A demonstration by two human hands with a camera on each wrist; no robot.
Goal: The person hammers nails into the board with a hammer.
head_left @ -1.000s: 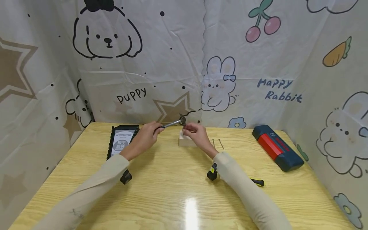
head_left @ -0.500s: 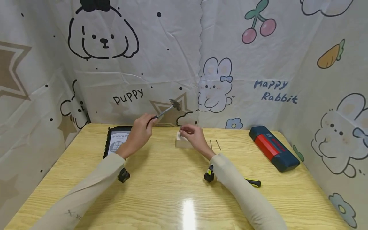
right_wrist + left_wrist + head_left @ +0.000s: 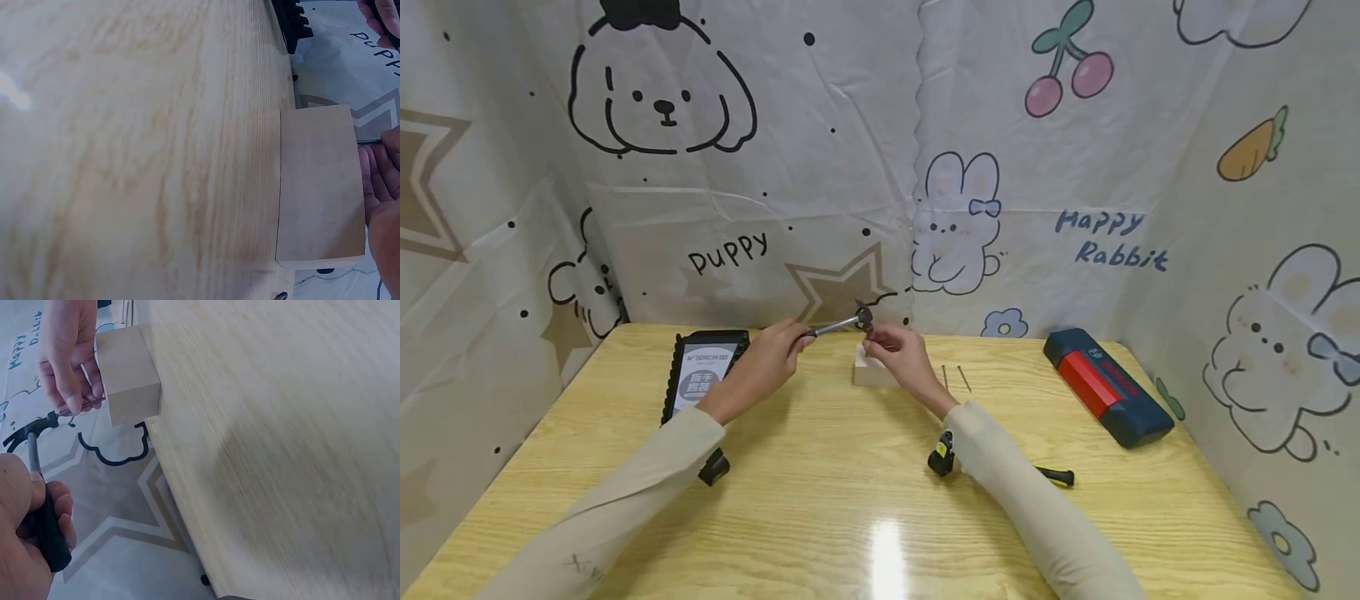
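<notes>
A claw hammer (image 3: 34, 444) with a dark handle is gripped in my left hand (image 3: 765, 360), its head right at the top of a nail (image 3: 87, 404). My right hand (image 3: 901, 360) pinches that nail between thumb and fingers, its point against the top of a pale wooden block (image 3: 874, 373). In the left wrist view the hammer face is close to the nail head; contact is hard to tell. The right wrist view has the block (image 3: 322, 184) large, with the nail (image 3: 369, 142) standing out from its top beside my fingertips.
Two loose nails (image 3: 955, 378) lie right of the block. A black wrench-set case (image 3: 706, 367) sits at the left, a dark blue and red case (image 3: 1105, 385) at the right. A black and yellow handle (image 3: 1057, 476) pokes out beyond my right forearm.
The hammer rose off the nail half a second ago and is now down at the nail head again. My right hand keeps its pinch on the nail at the block.
</notes>
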